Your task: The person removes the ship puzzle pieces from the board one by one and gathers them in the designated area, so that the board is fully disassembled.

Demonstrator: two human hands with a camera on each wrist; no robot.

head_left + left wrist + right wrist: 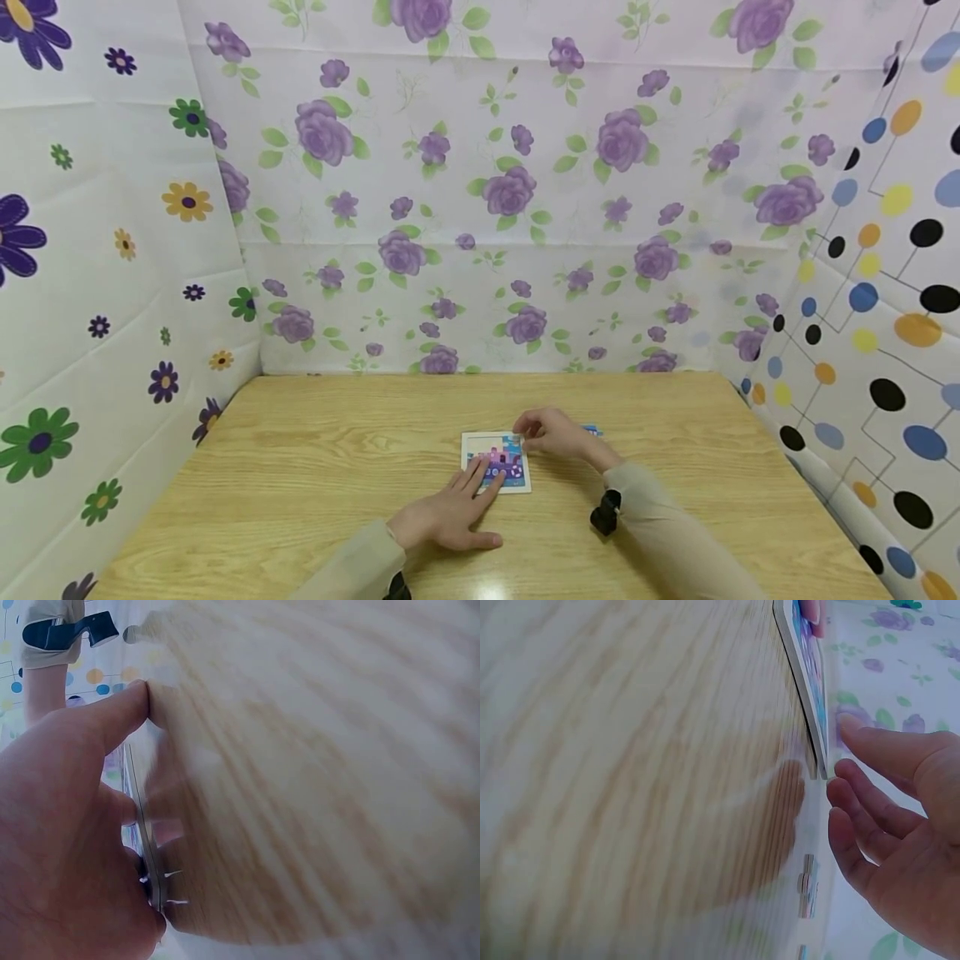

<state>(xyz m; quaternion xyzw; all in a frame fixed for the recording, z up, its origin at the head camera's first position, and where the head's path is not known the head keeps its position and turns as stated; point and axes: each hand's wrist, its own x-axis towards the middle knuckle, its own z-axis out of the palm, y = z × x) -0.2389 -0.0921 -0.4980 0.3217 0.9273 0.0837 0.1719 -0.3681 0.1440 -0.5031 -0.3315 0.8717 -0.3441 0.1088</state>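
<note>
a white-framed jigsaw puzzle (pixel 466 450), on which a pink and purple ship is pictured, is laid flat on the wood-grain table (pixel 337 442). its lower left part is covered by the fingers of the left hand (pixel 450 510), which are stretched out and rested on the picture, with the thumb spread toward the tabletop. the right hand (pixel 557 433) is held at the upper right corner of the frame, its fingers loosely bent and nothing seen gripped between them; whether the frame is touched by their tips cannot be told. a pale patch is shown at the picture's upper left. beyond the right hand, blue puzzle pieces (pixel 592 430) are partly hidden.
</note>
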